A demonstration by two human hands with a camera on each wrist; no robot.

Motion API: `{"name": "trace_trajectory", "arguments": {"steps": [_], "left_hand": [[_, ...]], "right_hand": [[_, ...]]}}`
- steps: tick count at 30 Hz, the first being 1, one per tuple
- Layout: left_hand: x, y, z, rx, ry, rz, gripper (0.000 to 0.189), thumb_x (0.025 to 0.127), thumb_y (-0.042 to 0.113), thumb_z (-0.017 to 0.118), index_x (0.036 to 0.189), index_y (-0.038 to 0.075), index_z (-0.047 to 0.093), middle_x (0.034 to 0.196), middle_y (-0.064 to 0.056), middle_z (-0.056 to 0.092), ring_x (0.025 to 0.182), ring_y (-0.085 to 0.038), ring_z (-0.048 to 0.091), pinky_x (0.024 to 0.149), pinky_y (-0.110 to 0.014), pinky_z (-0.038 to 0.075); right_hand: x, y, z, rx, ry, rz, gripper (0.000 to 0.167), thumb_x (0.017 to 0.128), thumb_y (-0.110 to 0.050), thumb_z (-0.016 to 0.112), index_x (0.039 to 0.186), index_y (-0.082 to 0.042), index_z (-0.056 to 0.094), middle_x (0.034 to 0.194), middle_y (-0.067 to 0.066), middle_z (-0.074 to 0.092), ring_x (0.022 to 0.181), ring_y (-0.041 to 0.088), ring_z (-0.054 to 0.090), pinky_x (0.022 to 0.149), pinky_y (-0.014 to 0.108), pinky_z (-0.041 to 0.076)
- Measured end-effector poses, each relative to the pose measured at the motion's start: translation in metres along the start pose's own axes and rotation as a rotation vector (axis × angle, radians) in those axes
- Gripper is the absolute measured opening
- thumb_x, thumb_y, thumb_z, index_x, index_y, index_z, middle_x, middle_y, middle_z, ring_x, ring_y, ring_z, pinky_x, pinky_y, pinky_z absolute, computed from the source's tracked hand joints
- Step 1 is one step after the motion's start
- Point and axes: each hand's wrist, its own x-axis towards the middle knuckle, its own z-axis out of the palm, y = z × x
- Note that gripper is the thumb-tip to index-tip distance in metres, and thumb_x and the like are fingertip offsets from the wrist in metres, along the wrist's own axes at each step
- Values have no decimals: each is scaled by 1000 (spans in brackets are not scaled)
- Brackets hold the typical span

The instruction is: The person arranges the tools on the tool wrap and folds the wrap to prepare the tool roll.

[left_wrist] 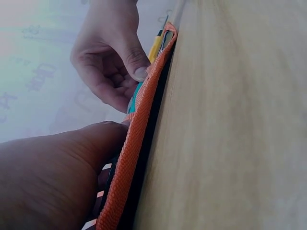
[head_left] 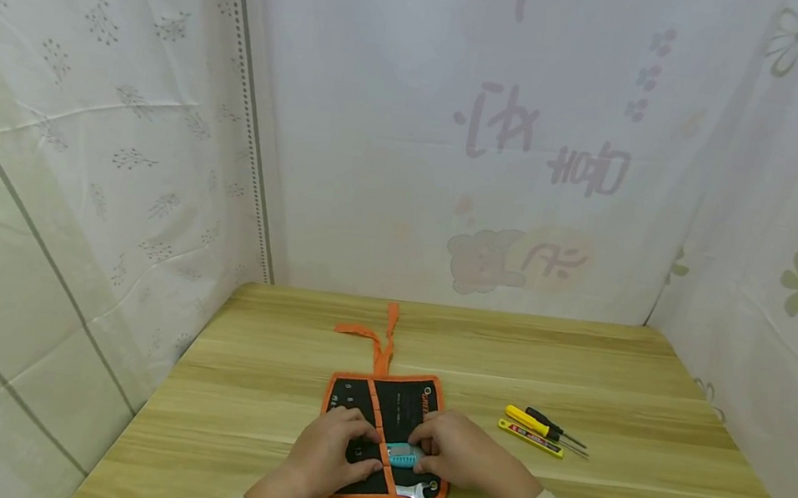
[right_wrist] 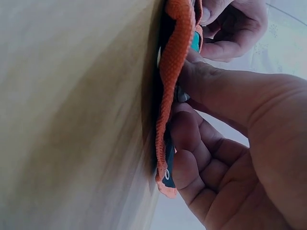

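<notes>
A black tool pouch [head_left: 399, 405] with orange trim lies unrolled on the table. My right hand [head_left: 466, 458] pinches a turquoise utility knife [head_left: 404, 455], whose left end sits in a pocket behind the orange band. At that pocket's edge, my left hand [head_left: 334, 452] holds the pouch with thumb and fingertips, one on either side of the knife. Below the knife, the silver open end of a wrench [head_left: 416, 493] sticks out of another pocket. In the right wrist view, the knife [right_wrist: 195, 42] is mostly hidden by the fingers and the orange edge.
Right of the pouch lie a yellow-handled screwdriver [head_left: 526, 420], a black-handled screwdriver [head_left: 545, 420] and a flat yellow labelled strip [head_left: 529, 439]. Orange ties [head_left: 383, 348] stretch from the pouch toward the table's back edge. Printed curtains [head_left: 381, 154] enclose the wooden table [head_left: 258, 399].
</notes>
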Motion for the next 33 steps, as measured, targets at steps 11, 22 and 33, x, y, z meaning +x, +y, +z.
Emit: {"name": "trace_trajectory", "arguments": {"steps": [11,22,33], "left_hand": [[-1,-4,1,-23,6,44,25,88,43,86,104,28,75,98,16,63,90,-5,55,80,-32,53],[0,-8,0,-4,62,95,5,95,28,81,98,25,78,94,18,62,87,-3,54,78,-30,52],[1,-10,-1,-10,-12,16,6,100,28,74,104,30,78,97,21,62,91,-3,59,83,-33,54]], "right_hand": [[-2,0,0,10,-3,9,25,88,-20,87,111,-18,79,91,-13,59,76,3,54,68,22,48],[-10,4,-2,60,0,23,24,93,-21,82,117,-17,79,96,-16,63,82,0,57,72,23,52],[-21,6,-13,83,52,38,17,97,-16,77,114,-14,79,107,-12,68,89,-2,61,78,25,55]]}}
